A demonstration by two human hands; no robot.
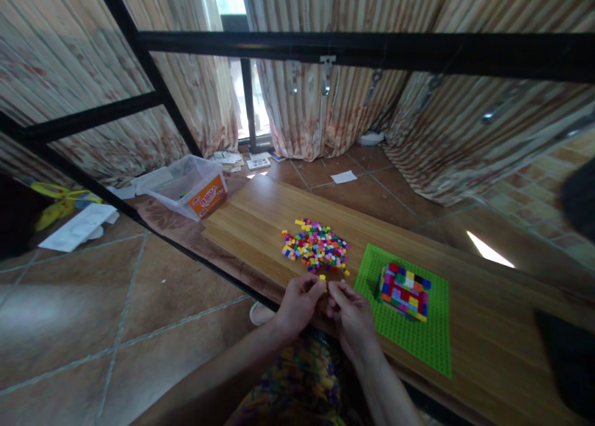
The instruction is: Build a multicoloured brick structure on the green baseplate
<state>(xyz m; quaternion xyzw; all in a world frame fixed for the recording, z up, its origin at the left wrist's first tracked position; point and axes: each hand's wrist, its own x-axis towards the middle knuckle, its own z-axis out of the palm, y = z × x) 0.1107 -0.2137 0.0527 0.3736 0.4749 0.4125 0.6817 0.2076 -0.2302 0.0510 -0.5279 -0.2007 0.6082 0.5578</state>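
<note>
My left hand (pixel 300 301) is closed at the table's near edge, its thumb and forefinger pinching a small yellow toy brick (pixel 322 279). Right beside it, my right hand (pixel 352 315) is also closed, thumb against bent fingers; whatever it holds is too small to make out. Just beyond both hands lies a loose pile of small bricks (pixel 317 246) in many colours. To the right is a green studded baseplate (pixel 409 355), and on it stands a boxy multicoloured brick structure (pixel 403 291) with an open-looking top in red, blue, white and yellow.
The long wooden table (pixel 260 209) carries all of this. A clear plastic bin (pixel 186 181) with an orange label sits past its far left end. A black metal frame (pixel 372 51) with hooks crosses above. A dark object (pixel 567 351) rests at the right.
</note>
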